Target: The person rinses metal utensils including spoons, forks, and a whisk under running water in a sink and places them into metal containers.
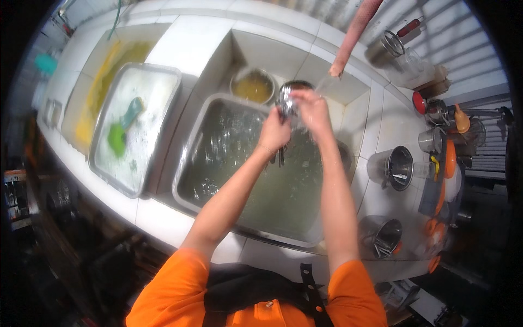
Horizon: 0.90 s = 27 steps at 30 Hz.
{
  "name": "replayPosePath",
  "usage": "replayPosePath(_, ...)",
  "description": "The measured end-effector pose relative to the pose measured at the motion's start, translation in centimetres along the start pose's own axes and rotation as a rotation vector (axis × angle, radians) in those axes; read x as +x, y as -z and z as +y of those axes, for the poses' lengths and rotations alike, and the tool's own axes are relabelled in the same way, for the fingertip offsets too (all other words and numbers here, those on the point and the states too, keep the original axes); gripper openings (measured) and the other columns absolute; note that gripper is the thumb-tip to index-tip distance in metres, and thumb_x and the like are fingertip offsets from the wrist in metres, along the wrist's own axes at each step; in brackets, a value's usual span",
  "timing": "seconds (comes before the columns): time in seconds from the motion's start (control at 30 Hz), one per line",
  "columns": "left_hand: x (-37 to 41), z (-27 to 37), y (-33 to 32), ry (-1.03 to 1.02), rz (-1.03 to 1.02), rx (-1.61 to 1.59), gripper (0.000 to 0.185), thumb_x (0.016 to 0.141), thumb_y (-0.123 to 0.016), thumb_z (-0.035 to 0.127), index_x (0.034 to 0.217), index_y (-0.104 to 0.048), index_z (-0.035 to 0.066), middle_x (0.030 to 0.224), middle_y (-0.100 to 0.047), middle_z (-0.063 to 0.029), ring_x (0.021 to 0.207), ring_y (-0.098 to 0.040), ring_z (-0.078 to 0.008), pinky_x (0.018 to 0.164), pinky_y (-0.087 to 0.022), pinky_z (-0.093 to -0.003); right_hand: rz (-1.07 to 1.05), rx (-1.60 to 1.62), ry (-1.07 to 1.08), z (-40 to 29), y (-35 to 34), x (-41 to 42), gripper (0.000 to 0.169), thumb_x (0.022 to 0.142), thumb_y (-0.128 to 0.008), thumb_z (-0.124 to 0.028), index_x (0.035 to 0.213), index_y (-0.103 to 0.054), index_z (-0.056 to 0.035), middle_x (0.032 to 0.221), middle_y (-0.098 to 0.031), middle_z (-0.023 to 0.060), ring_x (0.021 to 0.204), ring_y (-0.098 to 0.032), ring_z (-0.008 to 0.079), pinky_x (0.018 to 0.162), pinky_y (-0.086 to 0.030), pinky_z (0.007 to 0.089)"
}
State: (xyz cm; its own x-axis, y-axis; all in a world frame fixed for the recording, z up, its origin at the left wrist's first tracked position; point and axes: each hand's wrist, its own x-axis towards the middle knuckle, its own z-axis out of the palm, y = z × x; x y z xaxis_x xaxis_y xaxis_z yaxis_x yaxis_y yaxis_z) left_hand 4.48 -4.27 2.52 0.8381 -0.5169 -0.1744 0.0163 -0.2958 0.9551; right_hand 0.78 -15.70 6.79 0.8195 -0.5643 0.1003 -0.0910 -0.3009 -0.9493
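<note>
My left hand (276, 130) grips a bundle of shiny metal cutlery (287, 105), probably spoons. Their handles stick out below the fist, over the water. Against the upper end of the bundle lie the fingers of my right hand (314, 111); blur hides whether they grip it. Both hands are above the far right part of a large rectangular tub (192, 143) full of murky water. From the upper right a pink hose (347, 49) points towards the hands, with clear water at its mouth. A round metal vessel (297, 84) is partly hidden behind the cutlery.
A metal bowl (252, 86) of yellowish water stands in the sink's far corner. On the left, a foamy tray (176, 81) holds a green and teal scrubber (126, 122). Metal cups (380, 163) (382, 235) with utensils stand on the right ledge, near orange-edged dishes (450, 159).
</note>
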Motion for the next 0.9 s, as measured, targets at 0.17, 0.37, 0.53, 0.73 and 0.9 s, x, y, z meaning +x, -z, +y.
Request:
replayPosePath(0.17,0.7,-0.2,-0.2,-0.166,-0.028,-0.005,0.036,0.084,-0.062,0.013,0.114,-0.048,-0.001,0.094,-0.065,-0.0115,0.079,-0.064,-0.0168,0.064,-0.052,-0.0337,-0.07,-0.271,-0.01,-0.7,-0.6,-0.9,0.014,0.08,-0.066,-0.01,0.085,-0.062,0.0028,0.066,-0.058,0.0103,0.065,-0.057,0.0131,0.059,-0.046,0.0307)
replayPosePath(0.37,-1.1,2.1,2.0,0.359,-0.517,-1.051,0.027,0.082,-0.068,0.005,0.105,-0.054,0.0,0.083,-0.062,-0.005,0.068,-0.065,-0.017,0.059,-0.056,-0.0267,0.023,0.337,-0.247,-0.2,2.6,-0.9,0.01,0.085,-0.056,-0.002,0.092,-0.062,-0.0026,0.078,-0.062,0.0015,0.057,-0.052,0.0067,0.045,-0.041,0.0205)
replayPosePath(0.53,-1.8,-0.3,1.9,0.463,-0.49,-1.21,0.023,0.091,-0.059,0.018,0.105,-0.057,-0.001,0.087,-0.064,-0.0124,0.071,-0.066,-0.0187,0.053,-0.055,-0.0264,-0.005,0.377,-0.247,-1.0,0.8,-1.8,0.024,0.085,-0.051,0.003,0.108,-0.059,0.0017,0.076,-0.059,0.0015,0.054,-0.052,0.0074,0.043,-0.041,0.0219)
replayPosePath(0.73,-2.3,-0.2,1.8,0.344,-0.33,-0.92,0.022,0.09,-0.061,0.013,0.104,-0.057,-0.003,0.085,-0.064,-0.0114,0.062,-0.064,-0.0179,0.048,-0.052,-0.0258,-0.006,0.065,-0.355,-0.2,-0.4,-2.2,0.023,0.084,-0.055,-0.001,0.106,-0.062,0.0005,0.079,-0.063,0.0079,0.056,-0.057,0.0111,0.046,-0.045,0.0246)
replayPosePath(0.9,-1.8,0.7,1.7,0.337,-0.247,-0.929,0.014,0.089,-0.057,0.005,0.099,-0.058,-0.005,0.075,-0.063,-0.0097,0.061,-0.064,-0.0185,0.052,-0.054,-0.0287,0.109,-0.272,-0.151,-0.2,-1.4,-1.0,0.018,0.085,-0.059,-0.006,0.102,-0.063,-0.0008,0.08,-0.066,0.0084,0.059,-0.059,0.0105,0.055,-0.05,0.0274)
